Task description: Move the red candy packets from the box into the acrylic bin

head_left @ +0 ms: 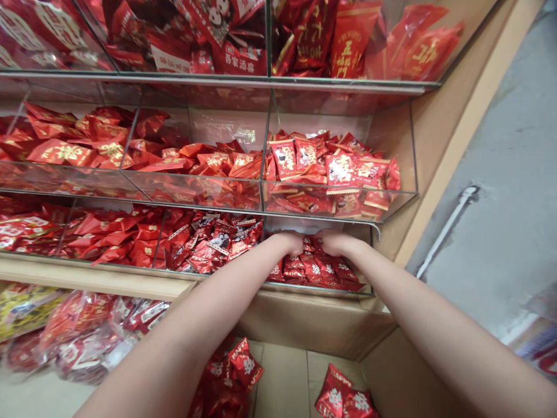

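Both my hands reach into the lower right compartment of the shelf, at the back of its red candy packets (312, 268), which carry silver characters and lie in rows. My left hand (293, 241) is at the left of the pile and my right hand (331, 241) a little to the right. Their fingers point down behind and among the packets and are hidden, so I cannot tell what they grip. Below my arms is an open cardboard box (282, 377) holding similar red packets (247, 364) at its left and a few more packets (343, 395) at its right.
Clear dividers split the shelf into compartments of red packets (339, 165), with a transparent front panel (195, 188) above my hands. Bagged sweets (87, 331) lie at lower left. A wooden side panel (461, 122) and grey wall (500, 174) bound the right.
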The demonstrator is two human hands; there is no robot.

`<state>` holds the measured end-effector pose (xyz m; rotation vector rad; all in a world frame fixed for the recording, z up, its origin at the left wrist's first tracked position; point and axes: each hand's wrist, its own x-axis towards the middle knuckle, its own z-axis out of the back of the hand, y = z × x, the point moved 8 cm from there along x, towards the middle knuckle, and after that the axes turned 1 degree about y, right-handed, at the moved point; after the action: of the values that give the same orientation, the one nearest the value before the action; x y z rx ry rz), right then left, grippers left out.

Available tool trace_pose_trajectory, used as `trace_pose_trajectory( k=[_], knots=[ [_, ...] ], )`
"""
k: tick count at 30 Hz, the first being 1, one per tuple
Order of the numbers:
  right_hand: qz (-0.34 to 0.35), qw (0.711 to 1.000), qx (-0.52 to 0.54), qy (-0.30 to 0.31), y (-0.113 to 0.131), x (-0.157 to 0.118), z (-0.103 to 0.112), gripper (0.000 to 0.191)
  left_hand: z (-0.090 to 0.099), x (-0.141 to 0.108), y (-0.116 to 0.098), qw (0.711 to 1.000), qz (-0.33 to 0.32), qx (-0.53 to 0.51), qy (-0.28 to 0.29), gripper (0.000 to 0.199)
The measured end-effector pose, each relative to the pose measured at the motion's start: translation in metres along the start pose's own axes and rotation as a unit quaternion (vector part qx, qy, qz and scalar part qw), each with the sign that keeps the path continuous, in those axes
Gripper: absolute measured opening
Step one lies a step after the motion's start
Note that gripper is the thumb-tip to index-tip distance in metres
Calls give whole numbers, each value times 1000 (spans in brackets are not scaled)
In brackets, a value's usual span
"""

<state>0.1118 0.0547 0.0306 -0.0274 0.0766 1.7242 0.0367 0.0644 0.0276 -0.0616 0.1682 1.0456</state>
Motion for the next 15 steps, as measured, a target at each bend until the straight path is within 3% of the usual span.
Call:
trace_pose_trajectory(
  k=[7, 11, 15],
  knots=[
    [14, 1000, -4, -19, 1, 0, -2, 24, -3, -2, -4, 1000, 4, 23, 21, 27],
    [2, 999, -7, -38, 4, -3, 9, 24, 11, -10, -9, 999, -9, 30, -2, 27],
    [14, 995, -5, -97, 18, -50, 33, 22, 37, -50, -16, 996, -24, 43, -79, 27]
  ],
)
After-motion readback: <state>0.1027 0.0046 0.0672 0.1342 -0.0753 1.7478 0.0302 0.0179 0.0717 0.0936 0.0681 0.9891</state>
